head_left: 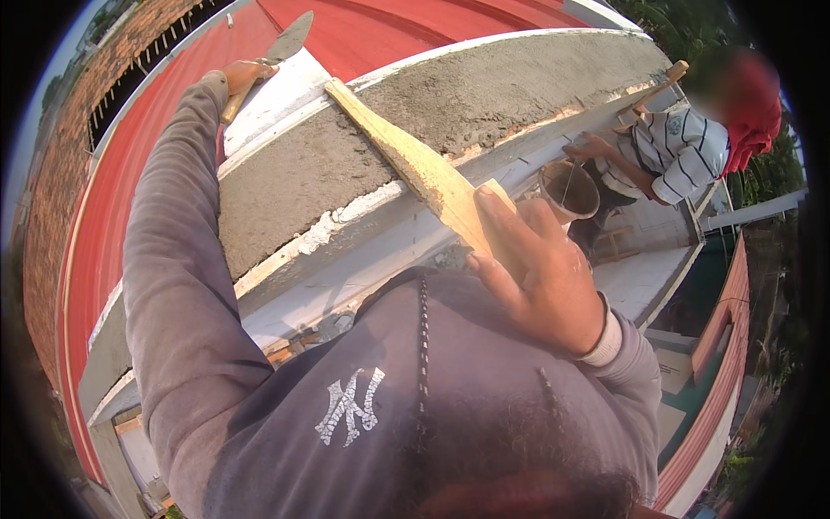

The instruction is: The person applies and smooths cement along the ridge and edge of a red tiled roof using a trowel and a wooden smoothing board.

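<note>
A co-worker (670, 156) in a striped shirt stands off to the right, with one hand by a bucket (569, 189). The bucket is close past the right hand (549, 272), so that side is crowded. A red roof (389, 30) spreads out on the far side.

The long strip of cement (458, 99) is gray and bumpy, and it looks bent like a bow. Its near edge (320, 232) is white, chipped and crusty. The plank (428, 177) is yellow wood, thin at the far end and wide near the person. It lies across the cement, and its tip reaches the far rim. The right hand grips its wide end, thumb on one side, fingers on the other.

The left hand (246, 76) is closed around the handle of a trowel (292, 37), out past the cement, with the flat blade pointing away. There is more room around the trowel, over the roof.
</note>
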The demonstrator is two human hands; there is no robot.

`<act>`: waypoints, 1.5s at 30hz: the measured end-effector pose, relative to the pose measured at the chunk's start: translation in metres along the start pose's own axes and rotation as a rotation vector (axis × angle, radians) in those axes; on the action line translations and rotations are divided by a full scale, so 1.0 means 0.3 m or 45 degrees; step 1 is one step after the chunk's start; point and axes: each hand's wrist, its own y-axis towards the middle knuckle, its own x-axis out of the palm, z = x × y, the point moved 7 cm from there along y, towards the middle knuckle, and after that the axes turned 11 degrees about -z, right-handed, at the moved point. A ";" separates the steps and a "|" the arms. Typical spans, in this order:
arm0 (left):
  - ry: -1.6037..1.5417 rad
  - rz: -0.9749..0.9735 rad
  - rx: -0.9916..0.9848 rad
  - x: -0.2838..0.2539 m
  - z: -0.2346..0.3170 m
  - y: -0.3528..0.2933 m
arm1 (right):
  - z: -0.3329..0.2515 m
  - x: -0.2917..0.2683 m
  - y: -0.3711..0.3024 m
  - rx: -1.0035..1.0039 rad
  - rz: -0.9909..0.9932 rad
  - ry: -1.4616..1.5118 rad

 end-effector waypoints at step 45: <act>-0.101 0.039 0.034 -0.003 -0.080 0.020 | 0.279 0.081 0.078 -0.153 0.587 0.270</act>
